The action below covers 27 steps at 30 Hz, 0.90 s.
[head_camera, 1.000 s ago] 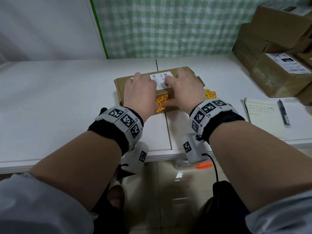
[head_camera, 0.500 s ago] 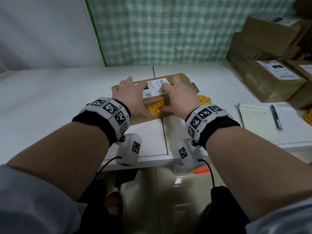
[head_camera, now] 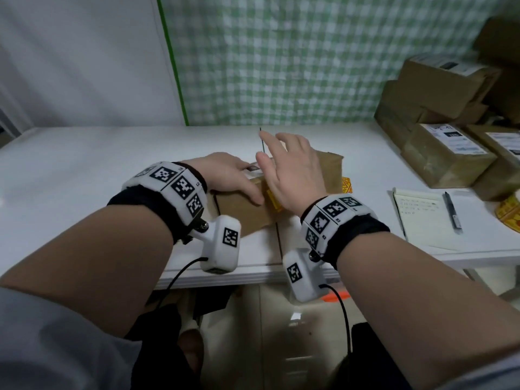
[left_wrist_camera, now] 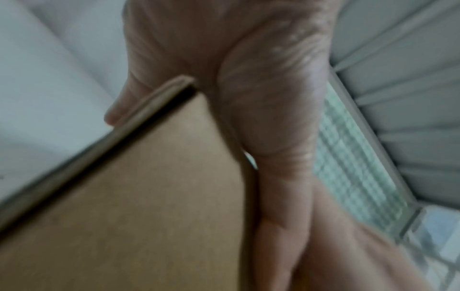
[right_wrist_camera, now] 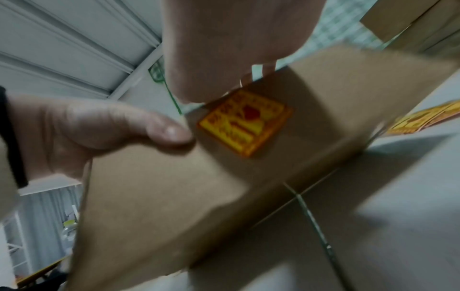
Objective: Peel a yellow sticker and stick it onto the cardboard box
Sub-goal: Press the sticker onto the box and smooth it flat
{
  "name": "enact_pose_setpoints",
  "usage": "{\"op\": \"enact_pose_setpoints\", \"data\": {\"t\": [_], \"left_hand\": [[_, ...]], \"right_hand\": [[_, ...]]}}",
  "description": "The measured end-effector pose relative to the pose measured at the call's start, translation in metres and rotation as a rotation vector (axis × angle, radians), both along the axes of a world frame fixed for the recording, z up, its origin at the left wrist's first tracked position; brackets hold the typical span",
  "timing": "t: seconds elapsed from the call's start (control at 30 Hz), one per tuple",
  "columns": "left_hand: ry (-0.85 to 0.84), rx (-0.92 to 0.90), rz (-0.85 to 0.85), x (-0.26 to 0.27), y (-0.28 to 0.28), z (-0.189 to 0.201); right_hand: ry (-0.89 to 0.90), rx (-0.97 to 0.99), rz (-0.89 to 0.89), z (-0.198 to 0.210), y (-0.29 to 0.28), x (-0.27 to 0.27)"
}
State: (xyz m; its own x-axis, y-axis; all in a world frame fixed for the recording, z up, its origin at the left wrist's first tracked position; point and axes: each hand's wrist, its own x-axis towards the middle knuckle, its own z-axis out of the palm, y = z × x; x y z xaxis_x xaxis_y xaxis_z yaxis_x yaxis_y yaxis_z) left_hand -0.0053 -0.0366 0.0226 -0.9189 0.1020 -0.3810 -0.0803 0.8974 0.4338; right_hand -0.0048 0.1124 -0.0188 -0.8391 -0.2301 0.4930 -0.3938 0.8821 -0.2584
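Lifted since before, right hand (head_camera: 292,175) spreads wide; left hand (head_camera: 225,175) grips cardboard box (head_camera: 242,212), yellow sticker (right_wrist_camera: 245,123) stuck; next, clear it toward 9 o'clock

Cardboard box (head_camera: 242,212): plain brown. Sticker (right_wrist_camera: 245,123) on its side: yellow with red-orange print and border. Table (head_camera: 84,170): white. Backdrop cloth (head_camera: 295,60): green-and-white check, green edge strip. Wrist bands (head_camera: 174,184): white, black square-code markings. Pen (head_camera: 452,209): black. Notepad (head_camera: 419,218): pale cream.

No print can be read. The yellow sticker (right_wrist_camera: 245,123) on the cardboard box (right_wrist_camera: 174,187) is blurred. So are the white labels on the stacked boxes (head_camera: 447,153).
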Motion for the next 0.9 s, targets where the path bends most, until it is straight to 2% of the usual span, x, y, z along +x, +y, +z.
{"op": "enact_pose_setpoints", "data": {"t": [0.1, 0.47, 0.77, 0.9], "left_hand": [[-0.069, 0.096, 0.006, 0.008, -0.012, 0.002], [-0.161, 0.107, 0.02, 0.001, -0.025, 0.003], [-0.175, 0.171, 0.073, -0.002, -0.025, 0.0], [-0.151, 0.17, 0.063, -0.002, -0.024, -0.001]], "right_hand": [[0.045, -0.034, -0.02, -0.002, -0.016, 0.004], [0.145, -0.109, -0.109, -0.008, -0.019, -0.008], [0.03, -0.139, -0.288, -0.015, 0.014, -0.017], [0.017, -0.146, -0.232, -0.005, -0.008, -0.012]]}}
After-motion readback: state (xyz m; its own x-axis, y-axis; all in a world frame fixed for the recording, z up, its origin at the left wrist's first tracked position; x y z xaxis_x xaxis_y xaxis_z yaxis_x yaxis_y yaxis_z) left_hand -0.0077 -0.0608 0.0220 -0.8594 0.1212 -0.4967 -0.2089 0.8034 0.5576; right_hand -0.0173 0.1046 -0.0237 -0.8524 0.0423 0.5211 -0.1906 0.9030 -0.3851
